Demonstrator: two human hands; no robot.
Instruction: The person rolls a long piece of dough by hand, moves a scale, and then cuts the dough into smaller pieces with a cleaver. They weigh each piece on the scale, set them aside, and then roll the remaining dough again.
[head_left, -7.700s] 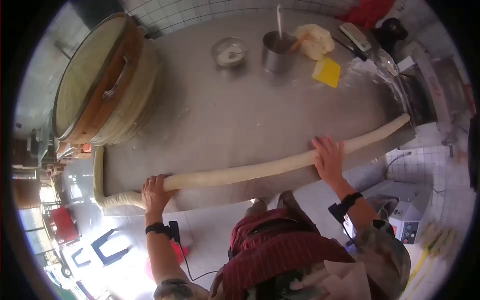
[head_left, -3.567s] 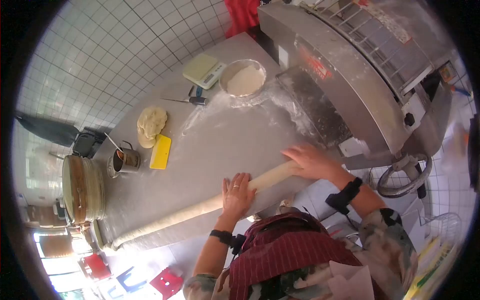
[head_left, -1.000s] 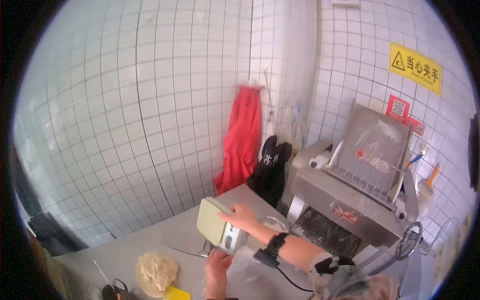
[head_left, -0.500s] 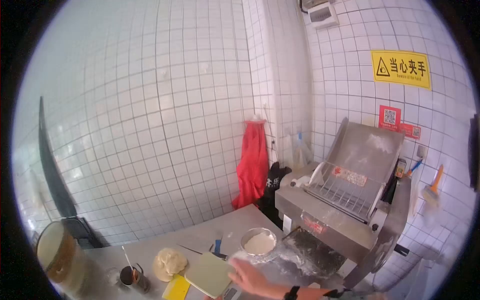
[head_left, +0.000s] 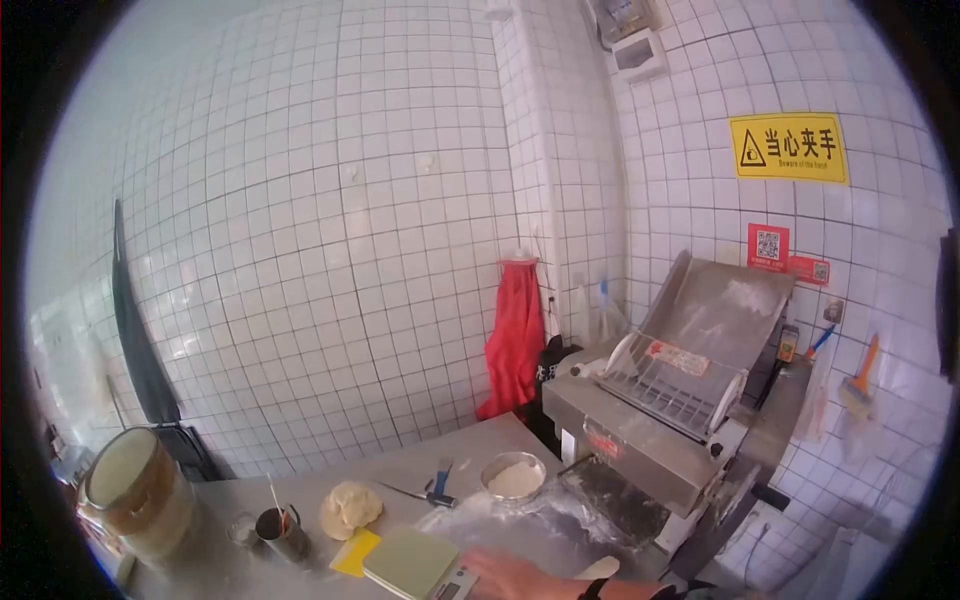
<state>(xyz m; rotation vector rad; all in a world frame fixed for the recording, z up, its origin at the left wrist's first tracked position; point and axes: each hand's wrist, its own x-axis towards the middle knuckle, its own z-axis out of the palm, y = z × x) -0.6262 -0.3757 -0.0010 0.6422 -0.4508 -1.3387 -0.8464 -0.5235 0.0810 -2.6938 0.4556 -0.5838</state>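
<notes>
My right hand (head_left: 505, 574) is low in the view, palm down over the floury table, its fingers stretched toward the right side of a kitchen scale (head_left: 412, 562). Fingertips are right at the scale's display panel, and nothing shows in the hand. The scale has a pale green, bare top plate. To its left lie a yellow dough scraper (head_left: 354, 553) and a lump of dough (head_left: 350, 508). A steel bowl of flour (head_left: 513, 478) stands beyond my hand. My left hand is out of sight.
A dough-rolling machine (head_left: 640, 430) stands at the right. On the steel table (head_left: 330, 476) are a blue-handled brush (head_left: 440, 478), a thin black-handled tool (head_left: 425, 496), a metal cup (head_left: 283, 537) and a large bucket (head_left: 140, 500). A red cloth (head_left: 514, 340) hangs in the corner.
My right hand has dropped lower, from the scale plate's right edge to beside its display. The scale now sits slightly left and lower in view as the camera has shifted.
</notes>
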